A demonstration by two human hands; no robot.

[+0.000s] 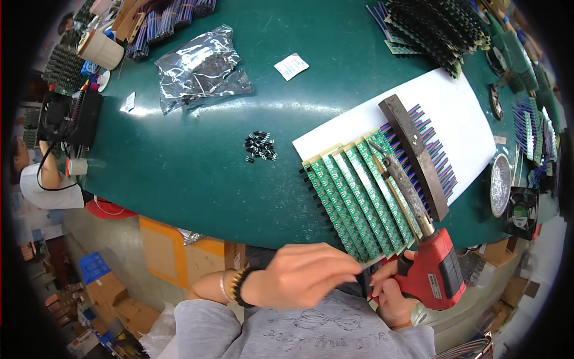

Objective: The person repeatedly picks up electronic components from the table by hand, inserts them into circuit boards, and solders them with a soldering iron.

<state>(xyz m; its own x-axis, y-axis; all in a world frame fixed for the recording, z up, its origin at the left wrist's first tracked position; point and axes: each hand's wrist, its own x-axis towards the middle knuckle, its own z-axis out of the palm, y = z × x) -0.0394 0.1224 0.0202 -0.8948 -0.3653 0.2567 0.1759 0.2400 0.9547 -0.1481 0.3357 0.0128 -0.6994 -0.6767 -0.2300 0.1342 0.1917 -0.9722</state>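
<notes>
My right hand (391, 296) is wrapped round the grip of a red soldering gun (435, 272). The gun's long metal barrel and pointed tip reach over the right side of a row of narrow green circuit boards (353, 200). Black connectors line the boards' left edge. My left hand (305, 275), with bracelets at its wrist, is at the near end of the boards. Its fingers lie close together and point right, their tips blurred; anything between them is hidden. A dark heavy bar (415, 158) lies across bundled coloured wires (445, 167) at the boards' right.
A white sheet (466, 113) lies under the boards. Small black parts (260, 146) are heaped left of them. Further back are a clear plastic bag (203, 69), a paper label (291, 66) and stacked boards (439, 27). A metal bowl (500, 185) and fan (522, 212) stand at right.
</notes>
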